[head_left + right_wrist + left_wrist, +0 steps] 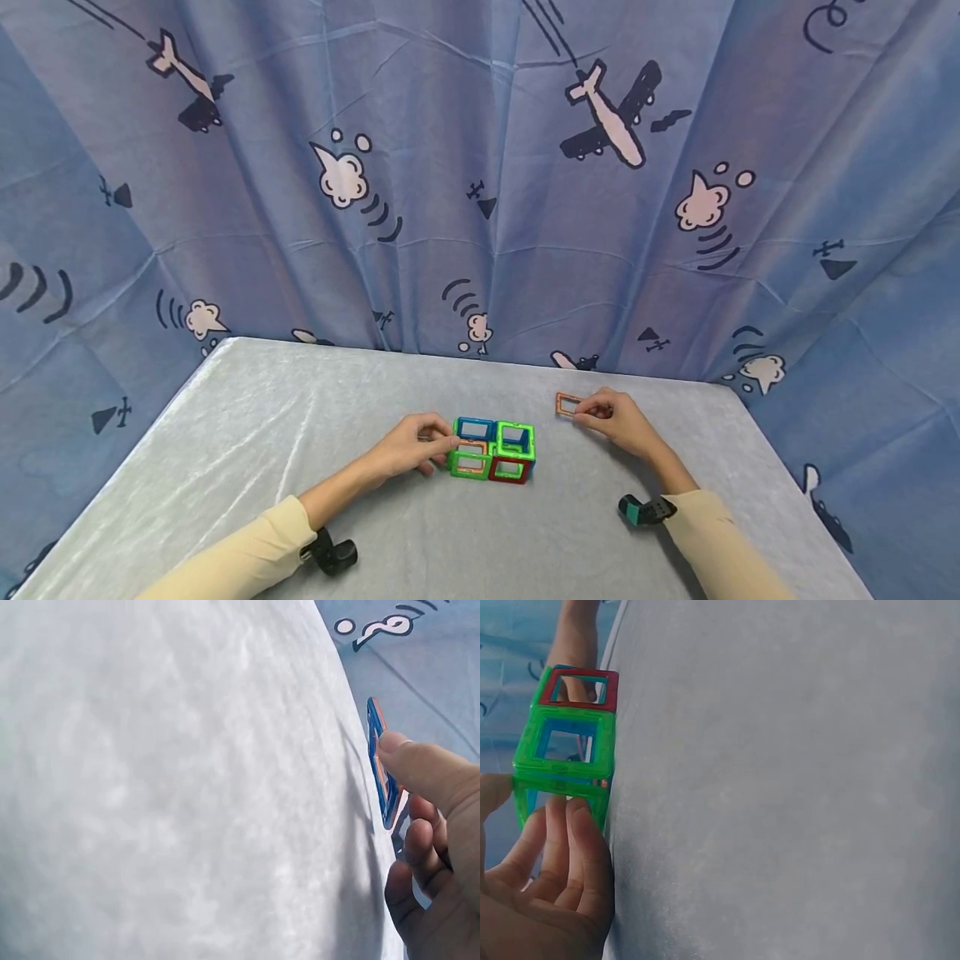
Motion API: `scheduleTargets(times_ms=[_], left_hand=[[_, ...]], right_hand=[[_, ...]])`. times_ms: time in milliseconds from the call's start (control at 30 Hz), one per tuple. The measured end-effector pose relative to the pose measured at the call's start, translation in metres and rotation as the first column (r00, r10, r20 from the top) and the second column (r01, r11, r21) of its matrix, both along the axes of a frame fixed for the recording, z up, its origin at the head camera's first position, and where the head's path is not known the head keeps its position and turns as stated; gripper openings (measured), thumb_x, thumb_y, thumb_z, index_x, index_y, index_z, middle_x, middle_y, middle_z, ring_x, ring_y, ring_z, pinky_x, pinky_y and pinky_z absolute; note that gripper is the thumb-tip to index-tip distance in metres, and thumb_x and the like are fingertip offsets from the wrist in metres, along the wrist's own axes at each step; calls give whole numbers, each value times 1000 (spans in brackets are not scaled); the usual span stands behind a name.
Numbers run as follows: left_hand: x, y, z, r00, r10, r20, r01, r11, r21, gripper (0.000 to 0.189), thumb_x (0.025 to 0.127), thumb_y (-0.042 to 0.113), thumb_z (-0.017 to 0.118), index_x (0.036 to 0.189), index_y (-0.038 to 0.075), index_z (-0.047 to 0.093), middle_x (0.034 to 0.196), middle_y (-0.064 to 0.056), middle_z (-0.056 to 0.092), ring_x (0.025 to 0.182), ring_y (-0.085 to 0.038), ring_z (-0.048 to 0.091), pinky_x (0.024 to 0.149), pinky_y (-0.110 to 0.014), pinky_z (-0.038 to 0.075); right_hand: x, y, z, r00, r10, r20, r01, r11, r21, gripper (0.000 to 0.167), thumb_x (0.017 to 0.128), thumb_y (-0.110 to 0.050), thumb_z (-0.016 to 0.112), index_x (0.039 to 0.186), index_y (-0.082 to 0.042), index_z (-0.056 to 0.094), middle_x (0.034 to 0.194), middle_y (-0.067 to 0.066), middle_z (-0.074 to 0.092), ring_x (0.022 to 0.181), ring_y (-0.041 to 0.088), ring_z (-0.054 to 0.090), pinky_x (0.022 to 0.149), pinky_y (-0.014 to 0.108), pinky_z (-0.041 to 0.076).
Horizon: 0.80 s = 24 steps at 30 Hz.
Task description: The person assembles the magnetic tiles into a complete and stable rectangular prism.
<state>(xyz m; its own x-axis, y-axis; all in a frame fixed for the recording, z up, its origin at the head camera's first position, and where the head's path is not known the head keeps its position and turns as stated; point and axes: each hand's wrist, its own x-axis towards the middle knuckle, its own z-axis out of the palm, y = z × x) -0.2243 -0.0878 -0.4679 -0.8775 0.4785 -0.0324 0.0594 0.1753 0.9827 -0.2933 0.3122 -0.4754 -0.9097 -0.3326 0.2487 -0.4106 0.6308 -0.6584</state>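
A block of joined magnetic tiles (512,439) in green, blue, red and orange stands on the cloth-covered table. My left hand (411,444) holds its left end. In the left wrist view, that hand's fingertips (577,806) touch the block's green end tile (561,784). To the right and farther back, my right hand (617,418) pinches an orange square-framed tile (567,405) by its near right part. The right wrist view shows this tile edge-on, with a blue layer (376,761) along the orange one and the thumb on its face.
Pale cloth (420,542) covers the table, whose far edge (420,353) meets a blue curtain (480,250) printed with airplanes. Dark wrist devices are on the left (333,554) and right (643,510) wrists.
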Motion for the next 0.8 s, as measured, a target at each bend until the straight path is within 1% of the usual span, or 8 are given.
scheduleTargets(times_ms=[133,267,400,567,800], left_hand=[[0,0,0,1000,-3,1,3,1000,0,27,101,25,67,112,0,67,95,-9,69,85,-30,70,67,-42,58],[-1,-1,0,1000,-6,-5,6,1000,-1,27,101,25,67,113,0,67,96,-9,70,86,-30,70,67,-42,58],[-2,-1,-2,1000,-6,-12,6,1000,-3,27,101,25,67,112,0,67,95,-9,69,85,-30,70,67,-42,58],[-3,0,-3,1000,-2,-12,2,1000,0,26,101,24,68,111,0,66,94,-9,69,84,-29,70,66,-41,58],[-1,0,-3,1000,-3,-7,3,1000,-5,25,101,24,67,111,1,67,94,-9,69,84,-29,70,66,-40,58]], right_hand=[[1,-3,4,1000,7,-2,-7,1000,-3,7,87,-7,82,92,-9,78,83,0,57,75,16,50,63,26,42],[3,-7,10,999,31,-26,-32,999,-20,7,87,-8,82,93,-11,78,82,0,56,75,16,50,63,26,43],[5,-11,15,997,52,-59,-55,998,-40,7,87,-6,81,92,-11,78,80,-1,55,71,14,49,60,25,41],[9,-16,18,995,68,-79,-74,995,-71,6,87,-7,82,91,-10,78,77,0,55,68,13,48,57,24,39],[16,-22,20,995,79,-58,-85,991,-104,6,87,-8,82,91,-12,79,78,0,55,66,12,47,55,24,37]])
